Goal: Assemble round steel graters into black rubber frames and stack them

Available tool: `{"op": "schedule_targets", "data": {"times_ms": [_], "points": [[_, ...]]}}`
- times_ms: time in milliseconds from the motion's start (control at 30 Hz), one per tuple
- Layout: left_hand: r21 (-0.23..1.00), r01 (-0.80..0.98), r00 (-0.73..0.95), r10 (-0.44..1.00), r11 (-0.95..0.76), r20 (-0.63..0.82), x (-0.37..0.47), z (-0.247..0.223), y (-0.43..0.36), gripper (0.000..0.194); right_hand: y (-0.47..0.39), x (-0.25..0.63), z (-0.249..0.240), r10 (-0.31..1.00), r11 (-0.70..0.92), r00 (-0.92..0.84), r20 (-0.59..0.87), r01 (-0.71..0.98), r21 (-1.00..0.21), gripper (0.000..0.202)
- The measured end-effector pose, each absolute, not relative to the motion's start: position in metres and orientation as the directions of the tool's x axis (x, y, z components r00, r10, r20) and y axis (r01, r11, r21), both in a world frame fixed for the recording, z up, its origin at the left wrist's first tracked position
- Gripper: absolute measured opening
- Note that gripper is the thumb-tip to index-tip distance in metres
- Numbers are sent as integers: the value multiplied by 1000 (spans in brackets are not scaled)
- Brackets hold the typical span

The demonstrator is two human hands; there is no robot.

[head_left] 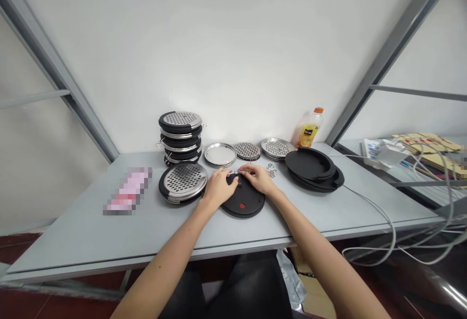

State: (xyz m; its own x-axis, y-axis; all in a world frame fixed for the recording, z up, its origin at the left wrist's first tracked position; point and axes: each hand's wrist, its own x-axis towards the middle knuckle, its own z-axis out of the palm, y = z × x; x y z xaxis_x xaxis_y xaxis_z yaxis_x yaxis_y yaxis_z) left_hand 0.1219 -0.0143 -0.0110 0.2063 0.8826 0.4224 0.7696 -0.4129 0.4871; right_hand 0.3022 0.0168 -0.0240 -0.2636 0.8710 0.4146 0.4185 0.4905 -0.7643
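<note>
A round black disc [243,202] with a red spot lies flat near the table's front edge. My left hand [221,186] rests on its upper left rim, thumb on a small raised part. My right hand [258,178] is at the upper right rim, its fingers pinched on a small metal piece [238,172], too small to make out fully. Left of the disc sits a black-rimmed perforated metal disc [183,181]. Behind my right hand are small metal hooks [271,170].
A stack of black-rimmed perforated discs [181,136] stands back left. Metal plates [220,154], perforated discs [248,150] and grater discs [277,148] line the back. Black trays [313,166], a juice bottle [310,129] and cables [379,207] are at right; a blurred pink item [128,190] is left.
</note>
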Motion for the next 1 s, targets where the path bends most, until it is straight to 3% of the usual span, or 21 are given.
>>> {"op": "schedule_targets", "data": {"times_ms": [133, 333, 600, 767, 1000], "points": [[415, 830, 208, 897, -373, 390, 129, -5, -14, 34, 17, 303, -25, 879, 475, -241, 410, 489, -731, 21], [318, 825, 352, 865, -468, 358, 129, 2, -20, 23, 15, 304, -27, 845, 519, -237, 478, 573, -634, 26], [271, 895, 269, 914, -354, 305, 138, 5, -19, 26, 14, 303, -25, 793, 587, -333, 511, 644, -491, 30], [263, 915, 206, 914, -307, 350, 143, 1, -22, 31, 15, 302, -26, 753, 627, -376, 540, 660, -414, 30], [263, 901, 252, 909, -346, 331, 141, 0, -22, 32, 13, 303, -24, 771, 624, -412, 487, 641, -447, 34]]}}
